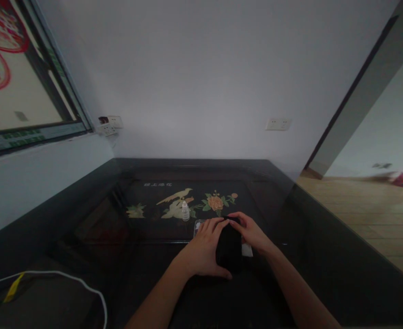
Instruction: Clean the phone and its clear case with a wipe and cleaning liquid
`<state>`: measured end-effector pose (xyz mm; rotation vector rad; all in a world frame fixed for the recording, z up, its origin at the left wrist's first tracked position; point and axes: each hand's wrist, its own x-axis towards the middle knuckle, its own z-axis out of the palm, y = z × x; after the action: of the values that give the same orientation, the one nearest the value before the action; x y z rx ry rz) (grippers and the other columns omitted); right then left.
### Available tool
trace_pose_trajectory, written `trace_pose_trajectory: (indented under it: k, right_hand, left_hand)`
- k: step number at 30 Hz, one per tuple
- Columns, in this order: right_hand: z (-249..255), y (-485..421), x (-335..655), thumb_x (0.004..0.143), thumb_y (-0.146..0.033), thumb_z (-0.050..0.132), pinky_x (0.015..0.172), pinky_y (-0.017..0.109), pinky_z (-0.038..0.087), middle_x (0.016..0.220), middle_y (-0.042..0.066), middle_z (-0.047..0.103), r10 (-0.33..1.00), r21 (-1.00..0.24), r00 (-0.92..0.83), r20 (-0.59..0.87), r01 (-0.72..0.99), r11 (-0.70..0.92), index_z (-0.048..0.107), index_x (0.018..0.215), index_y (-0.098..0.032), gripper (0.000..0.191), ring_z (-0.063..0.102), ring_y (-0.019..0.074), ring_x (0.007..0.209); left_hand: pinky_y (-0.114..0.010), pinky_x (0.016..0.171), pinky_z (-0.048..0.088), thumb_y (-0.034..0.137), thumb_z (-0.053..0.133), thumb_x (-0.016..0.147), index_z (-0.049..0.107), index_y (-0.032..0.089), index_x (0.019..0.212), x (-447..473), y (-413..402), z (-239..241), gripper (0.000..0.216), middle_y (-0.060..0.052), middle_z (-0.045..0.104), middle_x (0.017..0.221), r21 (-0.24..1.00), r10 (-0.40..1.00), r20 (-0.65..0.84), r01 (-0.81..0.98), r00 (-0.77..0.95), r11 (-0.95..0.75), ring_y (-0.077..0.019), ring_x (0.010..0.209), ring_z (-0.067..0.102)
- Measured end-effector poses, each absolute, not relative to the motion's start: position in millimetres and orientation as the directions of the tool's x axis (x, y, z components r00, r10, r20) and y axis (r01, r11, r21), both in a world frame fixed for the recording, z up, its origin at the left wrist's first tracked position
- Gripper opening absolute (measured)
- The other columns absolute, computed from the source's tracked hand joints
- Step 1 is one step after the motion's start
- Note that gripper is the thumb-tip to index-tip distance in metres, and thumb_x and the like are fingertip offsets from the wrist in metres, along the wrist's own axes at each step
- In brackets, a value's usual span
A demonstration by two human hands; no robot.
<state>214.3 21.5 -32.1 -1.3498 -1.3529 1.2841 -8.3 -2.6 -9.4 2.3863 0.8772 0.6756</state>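
Note:
Between my two hands is a black, rounded, box-like case [229, 249], close over the dark table; I cannot tell its exact kind. My left hand [206, 251] wraps round its left side, with the thumb along the near edge. At the far right corner, the fingers of my right hand [247, 230] pinch the case's upper edge. A white flat piece like paper or cloth [247, 250] shows under my right hand. Partly hidden behind my left fingers lies a clear-edged item [197, 225]. A small clear bottle with a pointed cap [185, 212] stands upright beyond my left hand.
The glossy black table [85, 237] carries a bird-and-flower picture [215, 203]. A white cable [67, 275] with a yellow tag [13, 288] curves at the lower left. Wall sockets [278, 124] and a window [26, 77] are beyond the table; wooden floor [358, 214] lies right.

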Motion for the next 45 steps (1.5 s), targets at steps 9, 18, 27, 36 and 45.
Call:
trace_pose_trajectory:
  k: [9, 18, 27, 36, 45]
  right_hand:
    - [-37.6, 32.7, 210.1, 0.088, -0.045, 0.068, 0.083, 0.035, 0.056, 0.101, 0.005, 0.073, 0.985, -0.959, -0.141, 0.1, 0.249, 0.133, 0.068, 0.108, -0.022, 0.031, 0.069, 0.0229, 0.095]
    - [-38.9, 34.0, 207.4, 0.095, -0.048, 0.057, 0.086, 0.036, 0.052, 0.097, 0.004, 0.076, 0.967, -0.849, -0.122, 0.225, 0.463, 0.257, 0.073, 0.101, -0.023, 0.03, 0.069, 0.0233, 0.092]
    - [-46.7, 37.9, 204.9, 0.097, -0.043, 0.055, 0.088, 0.036, 0.049, 0.094, 0.006, 0.07, 0.937, -0.76, -0.086, 0.338, 0.563, 0.326, 0.074, 0.095, -0.025, 0.026, 0.065, 0.0238, 0.092]
    - [-44.6, 35.0, 202.7, 0.099, -0.039, 0.054, 0.087, 0.038, 0.048, 0.091, 0.006, 0.067, 0.922, -0.72, -0.113, 0.371, 0.592, 0.362, 0.073, 0.094, -0.024, 0.024, 0.065, 0.0238, 0.09]
    - [-43.5, 32.4, 201.6, 0.101, -0.037, 0.05, 0.085, 0.035, 0.049, 0.089, 0.006, 0.069, 0.915, -0.635, -0.155, 0.374, 0.676, 0.374, 0.071, 0.089, -0.023, 0.028, 0.066, 0.0225, 0.086]
  left_hand:
    - [-0.063, 0.117, 0.026, 0.054, 0.094, 0.046, 0.031, 0.03, 0.155, -11.7, 5.5, -20.2, 0.128, -0.016, 0.031, 0.158, 0.593, 0.74, 0.272, 0.499, 0.616, -0.633, -0.043, 0.146, 0.029]
    - [-0.06, 0.119, 0.021, 0.057, 0.092, 0.047, 0.026, 0.025, 0.158, -12.2, 13.5, -25.0, 0.133, -0.016, 0.04, 0.155, 0.573, 0.731, 0.262, 0.508, 0.63, -0.643, -0.0418, 0.144, 0.034]
    - [-0.06, 0.119, 0.019, 0.059, 0.092, 0.044, 0.024, 0.025, 0.159, -12.1, 17.4, -27.7, 0.137, -0.016, 0.04, 0.155, 0.57, 0.729, 0.253, 0.511, 0.636, -0.644, -0.0421, 0.143, 0.033]
    - [-0.058, 0.118, 0.021, 0.064, 0.09, 0.043, 0.031, 0.025, 0.155, -13.8, 17.4, -22.9, 0.133, -0.014, 0.044, 0.15, 0.562, 0.726, 0.241, 0.517, 0.644, -0.646, -0.0394, 0.137, 0.036]
    - [-0.061, 0.12, 0.015, 0.063, 0.092, 0.04, 0.029, 0.028, 0.156, -12.5, 14.7, -28.3, 0.137, -0.014, 0.043, 0.15, 0.553, 0.745, 0.215, 0.55, 0.632, -0.626, -0.0427, 0.139, 0.034]
